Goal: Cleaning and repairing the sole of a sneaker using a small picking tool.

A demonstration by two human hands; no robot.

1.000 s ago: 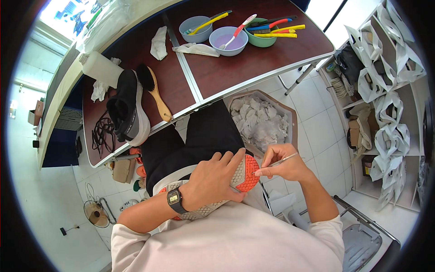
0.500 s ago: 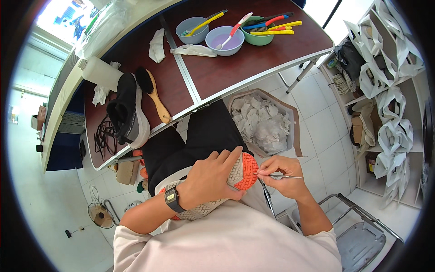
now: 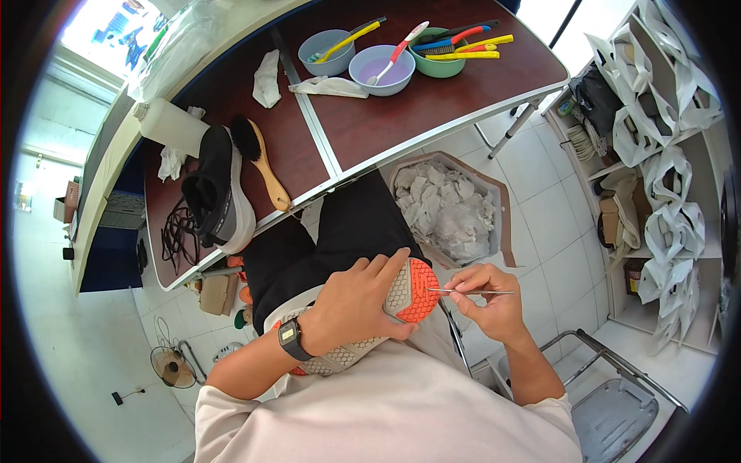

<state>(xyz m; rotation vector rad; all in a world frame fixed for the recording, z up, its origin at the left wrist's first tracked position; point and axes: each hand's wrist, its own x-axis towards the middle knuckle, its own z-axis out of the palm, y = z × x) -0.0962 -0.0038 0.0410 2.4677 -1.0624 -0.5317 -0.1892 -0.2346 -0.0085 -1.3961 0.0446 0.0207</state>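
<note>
A shoe [image 3: 421,291] lies sole up across my lap, its tread orange at the end and beige with a grid pattern further along. My left hand [image 3: 359,297] is wrapped over the sole, thumb on the near side and fingers on the far side, gripping it. Between the thumb and fingers of my right hand [image 3: 488,299] is a thin metal pick [image 3: 494,292]. Its tip reaches the orange tread. The shoe's upper is hidden beneath the sole and my hand.
On the dark red table [image 3: 370,131] stand a black shoe [image 3: 220,189], a wooden-handled brush [image 3: 266,166], a white jug [image 3: 174,125], black laces [image 3: 179,231] and bowls with brushes [image 3: 378,68]. A box of crumpled paper [image 3: 444,204] sits below. Shelves [image 3: 664,185] hold wrapped items at right.
My right hand has drawn slightly back to the right, showing more of the pick between my fingers and the tread. The left hand and shoe have shifted only a little.
</note>
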